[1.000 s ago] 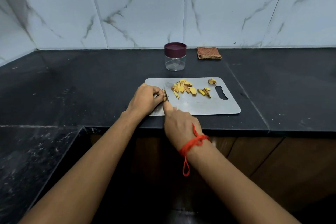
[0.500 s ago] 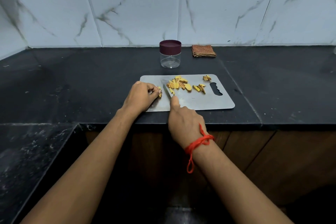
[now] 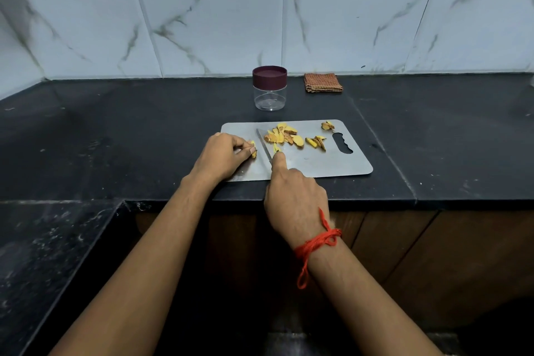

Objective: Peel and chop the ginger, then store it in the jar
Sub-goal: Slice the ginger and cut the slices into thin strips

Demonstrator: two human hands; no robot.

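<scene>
Slicing on cutting board (image 3: 332,166).
Pinching ginger piece (image 3: 253,151) with left hand (image 3: 224,155) near board's left edge, gripping knife (image 3: 263,145) in right hand (image 3: 294,197) just beside; with slices (image 3: 284,137) toward far edge, lidded jar (image 3: 269,88) beyond.

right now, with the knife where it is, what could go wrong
The left hand pinches a small ginger piece right beside the knife blade, so its fingertips could get nicked. The right hand has its index finger stretched along the blade, where it might slip. The metal cutting board sits near the counter edge and could slide.
</scene>
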